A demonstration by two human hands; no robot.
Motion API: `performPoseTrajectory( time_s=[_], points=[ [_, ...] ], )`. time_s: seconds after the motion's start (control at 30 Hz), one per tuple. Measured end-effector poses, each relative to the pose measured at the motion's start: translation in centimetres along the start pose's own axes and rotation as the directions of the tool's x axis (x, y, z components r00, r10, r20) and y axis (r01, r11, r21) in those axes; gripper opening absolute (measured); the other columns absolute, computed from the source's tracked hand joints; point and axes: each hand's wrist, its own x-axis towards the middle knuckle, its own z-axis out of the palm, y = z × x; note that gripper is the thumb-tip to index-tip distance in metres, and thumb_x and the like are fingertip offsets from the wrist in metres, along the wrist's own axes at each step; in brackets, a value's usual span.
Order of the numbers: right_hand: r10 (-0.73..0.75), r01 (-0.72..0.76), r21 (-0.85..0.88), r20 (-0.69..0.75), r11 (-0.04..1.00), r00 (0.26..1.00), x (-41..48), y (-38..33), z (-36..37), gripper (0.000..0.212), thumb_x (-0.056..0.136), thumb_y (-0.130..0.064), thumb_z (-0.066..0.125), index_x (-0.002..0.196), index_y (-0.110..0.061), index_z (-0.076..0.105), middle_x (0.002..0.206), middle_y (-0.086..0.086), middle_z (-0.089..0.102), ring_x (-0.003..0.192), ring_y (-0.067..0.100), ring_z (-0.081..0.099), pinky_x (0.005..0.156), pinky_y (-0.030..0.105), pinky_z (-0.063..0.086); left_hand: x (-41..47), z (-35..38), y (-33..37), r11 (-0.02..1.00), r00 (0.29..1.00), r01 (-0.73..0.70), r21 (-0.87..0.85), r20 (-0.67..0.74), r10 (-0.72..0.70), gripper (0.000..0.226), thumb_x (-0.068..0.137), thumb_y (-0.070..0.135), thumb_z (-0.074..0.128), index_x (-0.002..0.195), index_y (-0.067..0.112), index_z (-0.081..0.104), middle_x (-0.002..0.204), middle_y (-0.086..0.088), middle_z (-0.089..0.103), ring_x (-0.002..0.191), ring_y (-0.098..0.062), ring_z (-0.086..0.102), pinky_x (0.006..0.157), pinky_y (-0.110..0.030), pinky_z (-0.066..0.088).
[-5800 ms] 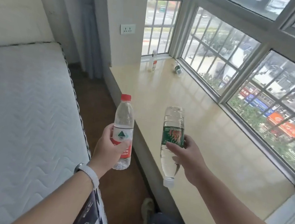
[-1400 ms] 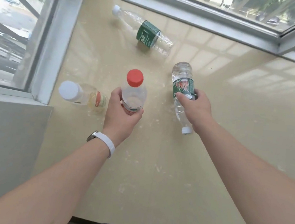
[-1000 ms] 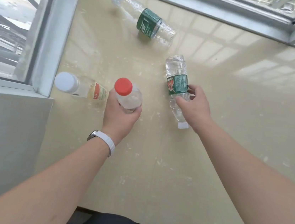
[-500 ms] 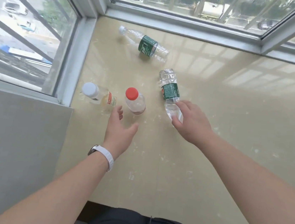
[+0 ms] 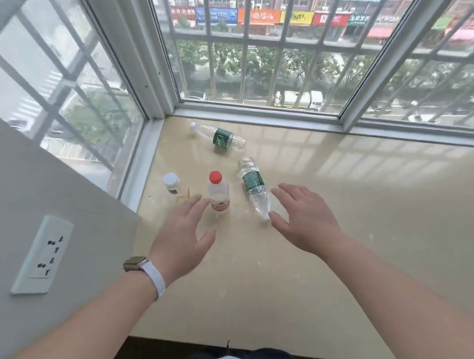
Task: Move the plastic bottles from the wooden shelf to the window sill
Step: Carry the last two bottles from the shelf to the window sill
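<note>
Window sill (image 5: 342, 237), pale glossy stone, carries four plastic bottles, all bunched twd its left corner by the glass. Two stand upright side by side: red-cap bottle (image 5: 218, 193), clear w/ a reddish label low down, and white-cap bottle (image 5: 172, 186) just to its left, nearer the side pane. Two lie flat. Near green-label bottle (image 5: 253, 185) lies w/ its base twd the window and its cap end twd the person, a bit right of the red-cap one and apart from it. Far green-label bottle (image 5: 221, 139) lies roughly along the window frame (image 5: 255, 119), cap pointing left, close to the corner.

Left hand (image 5: 184, 232) hovers over the sill w/ fingers spread & relaxed, holding nothing. Its fingertips reach in front of the two upright bottles and overlap the base of the white-cap one from this angle; contact or not, can't tell. A watch (image 5: 134, 263) on a white strap sits on that wrist.

Right hand (image 5: 305, 217) is likewise spread & empty, palm down, thumb just beside the cap end of the near green-label bottle. No grip on it; whether the thumb brushes it, can't tell.

Grey wall at left has a white wall socket (image 5: 43, 254). Outside, thru the barred panes: trees, a parked van (image 5: 299, 99), and a row of coloured shop signs (image 5: 258, 16) across the street. Bottom edge shows dark trousers & a light shirt on the person.
</note>
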Motion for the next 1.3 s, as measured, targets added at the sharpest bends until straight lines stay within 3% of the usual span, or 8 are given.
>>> performPoseTrajectory(
  time_s=[0.13,0.33,0.57,0.87,0.97,1.1,1.23,1.3],
  points=[
    [0.043,-0.045,-0.074,-0.031,0.996,0.999,-3.3,-1.8,-2.2,0.057,0.097,-0.048,0.043,0.146,-0.019,0.046,0.153,0.003,0.044,0.139,0.024,0.039,0.110,0.034,0.027,-1.5,-2.4,0.8,0.972,0.984,-0.172,0.158,-0.023,0.178,0.060,0.083,0.045,0.047,0.132,0.012,0.058,0.139,-0.016,0.055,0.126,-0.035,0.052,0.103,-0.045,0.041],
    [0.087,-0.092,-0.189,-0.037,0.978,0.996,-8.1,-6.0,-4.6,0.084,0.083,-0.061,0.008,0.148,-0.021,0.041,0.156,0.003,0.039,0.142,0.023,0.034,0.111,0.037,0.028,-4.0,-5.7,1.8,0.884,0.912,-0.390,0.256,-0.029,0.410,0.052,0.083,0.043,0.048,0.126,0.014,0.059,0.130,-0.012,0.059,0.121,-0.032,0.050,0.100,-0.043,0.038],
    [0.250,-0.264,-0.158,-0.104,0.951,0.963,-15.2,-9.5,-4.8,0.082,0.083,-0.062,0.010,0.150,-0.024,0.037,0.159,0.001,0.034,0.145,0.021,0.029,0.114,0.037,0.024,-6.2,-5.8,2.8,0.833,0.855,-0.513,0.207,0.032,0.518,0.056,0.085,0.045,0.048,0.129,0.014,0.059,0.132,-0.012,0.059,0.121,-0.036,0.053,0.100,-0.051,0.045],
    [0.429,-0.450,-0.134,-0.162,0.883,0.889,-23.1,-8.4,-4.8,0.081,0.085,-0.061,0.012,0.150,-0.022,0.038,0.158,0.002,0.035,0.144,0.024,0.031,0.113,0.040,0.027,-7.0,-3.7,7.6,0.687,0.722,-0.687,0.236,0.122,0.680,0.061,0.087,0.050,0.040,0.136,0.018,0.056,0.140,-0.012,0.056,0.130,-0.035,0.048,0.107,-0.049,0.037],
    [0.482,-0.503,-0.113,-0.169,0.857,0.860,-25.8,-7.1,-4.5,0.077,0.087,-0.060,0.016,0.148,-0.020,0.041,0.156,0.004,0.038,0.141,0.026,0.036,0.111,0.042,0.031,-7.4,-2.0,10.4,0.633,0.675,-0.734,0.246,0.159,0.721,0.061,0.087,0.051,0.040,0.138,0.020,0.053,0.143,-0.011,0.053,0.133,-0.034,0.046,0.109,-0.052,0.037],
    [0.554,-0.573,-0.054,-0.201,0.817,0.808,-29.7,-4.0,-3.8,0.071,0.089,-0.057,0.025,0.143,-0.016,0.049,0.151,0.009,0.046,0.136,0.030,0.043,0.107,0.044,0.037,-7.8,1.2,14.7,0.558,0.600,-0.797,0.230,0.201,0.774,0.055,0.089,0.044,0.058,0.139,0.021,0.051,0.146,-0.010,0.051,0.135,-0.034,0.043,0.109,-0.053,0.035],
    [0.624,-0.637,0.004,-0.206,0.771,0.754,-33.9,-0.2,-3.3,0.063,0.097,-0.054,0.032,0.151,-0.021,0.035,0.160,0.005,0.031,0.146,0.024,0.027,0.115,0.040,0.022,-8.4,4.5,19.9,0.496,0.545,-0.837,0.233,0.269,0.794,0.056,0.090,0.045,0.051,0.140,0.021,0.050,0.146,-0.009,0.049,0.136,-0.034,0.042,0.110,-0.053,0.035],
    [0.655,-0.663,0.043,-0.210,0.747,0.726,-36.0,1.8,-3.3,0.072,0.092,-0.059,0.020,0.151,-0.021,0.035,0.159,0.006,0.032,0.145,0.024,0.027,0.115,0.040,0.022,-8.9,6.1,22.8,0.469,0.520,-0.853,0.228,0.303,0.798,0.055,0.092,0.045,0.052,0.142,0.023,0.048,0.149,-0.008,0.047,0.138,-0.032,0.040,0.112,-0.052,0.032]
  ],
)
